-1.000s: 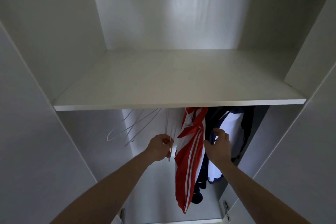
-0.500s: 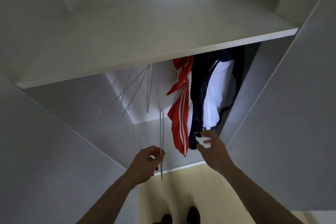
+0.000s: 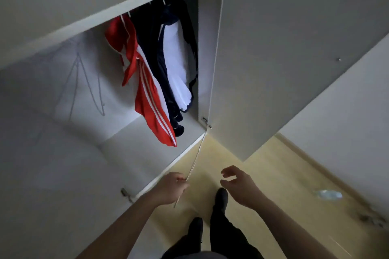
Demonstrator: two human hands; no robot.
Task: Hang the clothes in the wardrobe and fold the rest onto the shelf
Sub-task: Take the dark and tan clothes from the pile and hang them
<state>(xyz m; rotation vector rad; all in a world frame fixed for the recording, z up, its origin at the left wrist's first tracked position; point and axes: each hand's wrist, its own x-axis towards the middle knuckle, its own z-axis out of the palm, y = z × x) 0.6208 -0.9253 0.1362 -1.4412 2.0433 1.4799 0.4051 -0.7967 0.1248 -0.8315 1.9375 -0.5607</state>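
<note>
from the head camera, looking down, we stand before an open white wardrobe [image 3: 273, 48] with its door swung out to our right. our left hand [image 3: 171, 189] has its fingers curled around a thin white wire hanger [image 3: 194, 162], seen nearly edge-on, its upper end reaching toward the wardrobe's lower front corner. our right hand [image 3: 237, 187] hangs loose beside it, fingers relaxed and spread, holding nothing. inside, under the shelf [image 3: 109, 14], clothes already hang at the right end: a red jacket with white stripes [image 3: 147, 94], a dark navy garment [image 3: 151, 48] and a white garment [image 3: 176, 65], pressed close together. to their left, blurred empty hangers [image 3: 84, 82] hang in the open space. below us is a yellowish floor [image 3: 273, 174], our dark shoes [image 3: 221, 197], and a small crumpled pale object [image 3: 327, 194] off to the right. no unhung clothes are in view, so we judge we are turning away to fetch the next piece. what could go wrong: the light hanger is held only at one end, so it may snag the door or the red jacket's hem and tug that jacket off its own hanger, or slip from a careless hold.
</note>
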